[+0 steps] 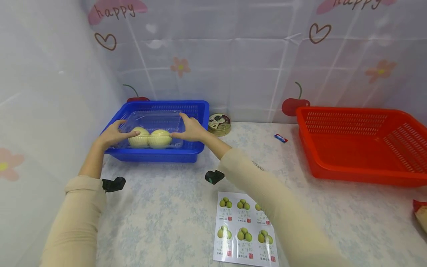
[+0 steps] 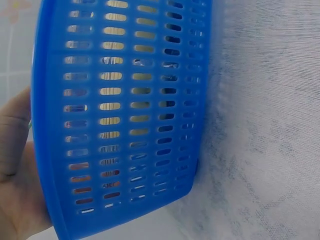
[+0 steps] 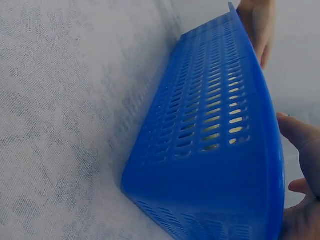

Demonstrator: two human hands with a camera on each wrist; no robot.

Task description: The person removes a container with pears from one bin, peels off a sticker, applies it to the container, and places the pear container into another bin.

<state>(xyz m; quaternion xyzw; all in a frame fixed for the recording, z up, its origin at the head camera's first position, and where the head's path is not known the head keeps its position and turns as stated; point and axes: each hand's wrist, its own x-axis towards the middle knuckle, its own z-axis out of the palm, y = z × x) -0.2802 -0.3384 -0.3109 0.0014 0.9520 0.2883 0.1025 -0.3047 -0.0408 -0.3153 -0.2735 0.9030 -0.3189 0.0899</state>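
Note:
A clear plastic box (image 1: 156, 119) with two pale yellow round fruits (image 1: 160, 138) in it sits within the blue basket (image 1: 153, 155). My left hand (image 1: 113, 135) grips the box's left side, thumb toward the front. At its right side my right hand (image 1: 191, 129) holds on, with thumb and forefinger spread along the edge. In the left wrist view the basket's slotted wall hides part of the left hand (image 2: 17, 170) and most of the box. The right wrist view shows the right hand (image 3: 302, 160) above the basket rim, its grip partly hidden.
A round tin (image 1: 219, 124) stands beside the blue basket. Further right are a small blue-and-red packet (image 1: 281, 138) and a red basket (image 1: 360, 148). A sheet of fruit stickers (image 1: 245, 237) lies in front, partly under the right sleeve. A red-edged bag (image 1: 421, 215) shows at the right edge.

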